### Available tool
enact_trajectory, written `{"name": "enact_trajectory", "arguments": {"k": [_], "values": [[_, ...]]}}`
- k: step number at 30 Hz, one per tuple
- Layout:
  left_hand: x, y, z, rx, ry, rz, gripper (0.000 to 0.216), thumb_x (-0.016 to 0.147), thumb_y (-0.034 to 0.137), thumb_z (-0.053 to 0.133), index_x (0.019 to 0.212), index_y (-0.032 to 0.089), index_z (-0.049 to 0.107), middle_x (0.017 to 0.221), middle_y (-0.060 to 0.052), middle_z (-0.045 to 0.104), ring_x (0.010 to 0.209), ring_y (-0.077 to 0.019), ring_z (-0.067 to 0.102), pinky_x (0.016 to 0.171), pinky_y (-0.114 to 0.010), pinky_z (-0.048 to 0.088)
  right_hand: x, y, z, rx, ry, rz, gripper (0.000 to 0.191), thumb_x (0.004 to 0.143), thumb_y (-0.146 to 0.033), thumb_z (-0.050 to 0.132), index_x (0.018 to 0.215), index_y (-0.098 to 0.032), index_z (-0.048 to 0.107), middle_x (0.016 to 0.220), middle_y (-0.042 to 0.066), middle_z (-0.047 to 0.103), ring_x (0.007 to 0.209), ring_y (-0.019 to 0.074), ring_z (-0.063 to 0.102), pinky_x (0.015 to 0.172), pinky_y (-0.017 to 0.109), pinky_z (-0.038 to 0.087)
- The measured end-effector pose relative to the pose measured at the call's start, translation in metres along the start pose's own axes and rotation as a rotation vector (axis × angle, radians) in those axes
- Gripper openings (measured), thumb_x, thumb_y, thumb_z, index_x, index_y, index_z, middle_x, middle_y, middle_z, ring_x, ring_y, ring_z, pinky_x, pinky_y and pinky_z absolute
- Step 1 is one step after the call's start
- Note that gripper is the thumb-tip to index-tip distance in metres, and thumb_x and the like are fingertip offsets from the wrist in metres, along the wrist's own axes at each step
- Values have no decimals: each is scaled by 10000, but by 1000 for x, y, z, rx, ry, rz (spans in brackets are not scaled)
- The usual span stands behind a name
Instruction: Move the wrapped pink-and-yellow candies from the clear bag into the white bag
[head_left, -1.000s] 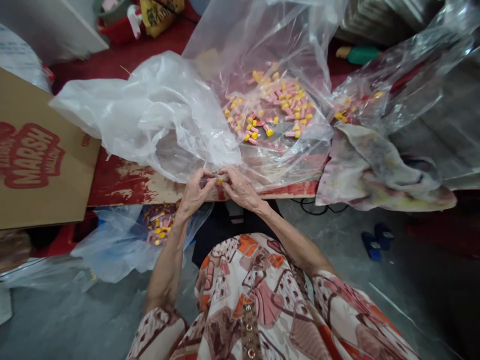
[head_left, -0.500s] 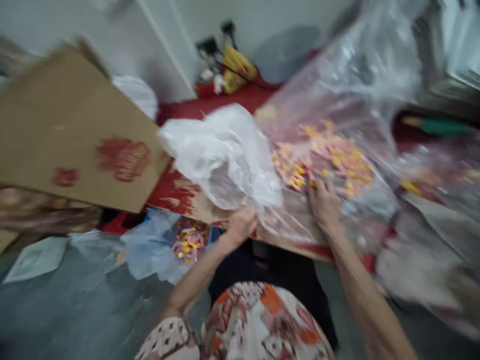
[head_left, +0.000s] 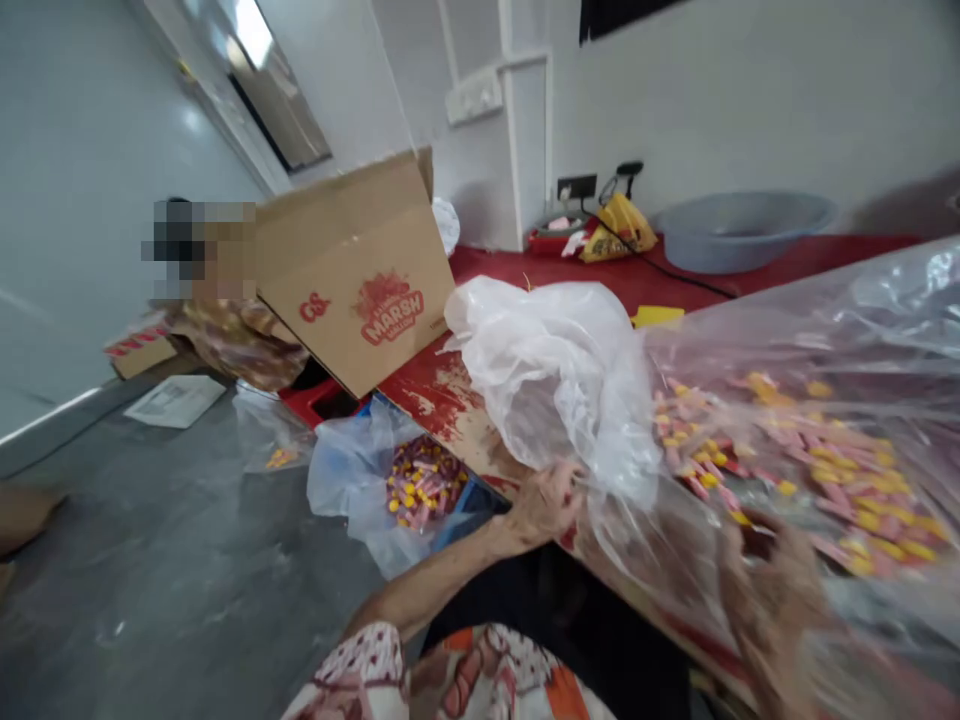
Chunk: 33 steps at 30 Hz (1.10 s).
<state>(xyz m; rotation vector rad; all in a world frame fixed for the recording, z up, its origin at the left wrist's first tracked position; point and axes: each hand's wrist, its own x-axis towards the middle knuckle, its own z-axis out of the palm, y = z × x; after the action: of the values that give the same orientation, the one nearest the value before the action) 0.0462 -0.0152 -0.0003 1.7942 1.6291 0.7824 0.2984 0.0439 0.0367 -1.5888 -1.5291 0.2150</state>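
Observation:
A big clear plastic bag [head_left: 780, 330] lies on a worn red board [head_left: 442, 395] and holds a heap of small pink and yellow pieces [head_left: 787, 455]. My left hand [head_left: 547, 500] is closed at the board's near edge, pinching the crumpled white end of the bag [head_left: 555, 370]. My right hand [head_left: 772, 580] reaches into the bag beside the pieces; it is blurred and veiled by plastic, so its fingers are unclear. A second bag of the same pieces [head_left: 420, 485] lies on the floor below the board, left of my left hand.
An open cardboard box [head_left: 352, 270] printed MARSH stands at the board's far left end, with another person behind it. A grey basin [head_left: 742, 225] and a yellow tool [head_left: 619, 220] with a cable sit on the red surface by the wall. Grey floor stretches left.
My view swung up and left, bringing the wall, box and another person in. My hands parted from a small piece at the edge; the right moved into the bag, the left stayed at the edge.

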Motion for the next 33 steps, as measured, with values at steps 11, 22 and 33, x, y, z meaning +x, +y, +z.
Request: {"name": "enact_trajectory", "arguments": {"k": [11,22,33], "values": [[-30,-30,-5,-108,174,-12,175,1042,144,576,1153,218,690,1131,-77,772,1011,-198,765,925,-306,635,-103,-59,38,187,-304,-115,247,1124,-474,566,1100,-275,709,950,78,755,754,251,714,723,414,645],[75,-74,-75,366,-60,-91,441,1035,91,568,1445,194,695,1415,-168,704,1262,-320,716,1052,-407,564,-114,-33,57,163,-452,-193,255,1124,-300,502,1220,-258,735,1160,132,793,1054,289,778,902,445,678],[112,-90,-89,54,52,37,169,1062,224,634,1218,204,695,1266,-109,749,1130,-245,722,1039,-361,576,-107,-38,57,124,-462,-244,339,1200,-329,446,1270,-201,752,1198,158,800,1092,278,785,959,420,658]]}}
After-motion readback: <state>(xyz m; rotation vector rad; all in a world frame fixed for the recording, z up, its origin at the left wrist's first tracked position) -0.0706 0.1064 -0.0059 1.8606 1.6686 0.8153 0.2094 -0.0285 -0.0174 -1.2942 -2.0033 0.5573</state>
